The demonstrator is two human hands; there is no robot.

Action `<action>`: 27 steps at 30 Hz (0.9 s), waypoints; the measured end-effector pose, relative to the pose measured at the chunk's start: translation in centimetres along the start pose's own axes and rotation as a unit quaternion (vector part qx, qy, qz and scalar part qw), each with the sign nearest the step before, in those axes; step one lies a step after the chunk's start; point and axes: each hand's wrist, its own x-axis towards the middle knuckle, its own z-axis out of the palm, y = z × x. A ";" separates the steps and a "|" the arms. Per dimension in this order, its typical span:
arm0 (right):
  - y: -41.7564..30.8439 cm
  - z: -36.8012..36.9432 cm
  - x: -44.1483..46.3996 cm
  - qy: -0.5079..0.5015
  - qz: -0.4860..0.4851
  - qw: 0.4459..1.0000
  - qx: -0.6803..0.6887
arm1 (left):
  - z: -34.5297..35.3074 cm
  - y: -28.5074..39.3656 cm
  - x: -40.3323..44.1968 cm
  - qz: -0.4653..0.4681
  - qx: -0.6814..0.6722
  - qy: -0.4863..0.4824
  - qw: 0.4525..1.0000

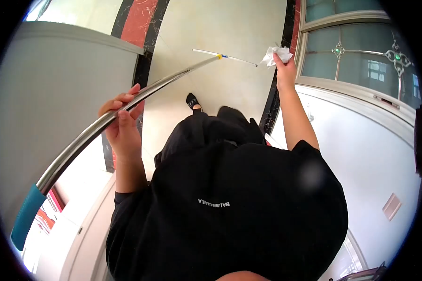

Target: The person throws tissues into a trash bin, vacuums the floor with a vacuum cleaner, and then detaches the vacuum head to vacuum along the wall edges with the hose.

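A long metal pole [75,150] runs from a teal grip [27,216] at the lower left to a yellow joint [219,57] near the top middle. My left hand [124,110] is closed around the pole above its grip. At the pole's far end a thin squeegee-like bar [241,60] with a blue piece at its centre lies across the pale floor. Out to the right, my right hand [284,68] pinches a crumpled white tissue [277,55] and is apart from the pole.
Tiled floor [211,23] has red and black borders. A grey panel [56,79] stands at left. Glass panes with metal ornaments [361,51] and a white wall [361,145] with a switch [391,206] are at right. My shoe [191,100] rests on the floor.
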 end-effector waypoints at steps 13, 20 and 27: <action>-8.3 15.6 20.5 -0.036 -0.023 0.999 -0.021 | -0.4 -3.8 23.0 -0.034 0.035 -0.028 0.998; -17.0 30.2 33.5 -0.108 -0.061 0.989 -0.084 | -2.6 -3.7 38.0 0.014 0.025 0.045 0.999; -20.8 46.9 46.5 -0.176 -0.019 0.984 -0.030 | -6.7 -8.4 54.4 0.018 0.013 0.104 0.994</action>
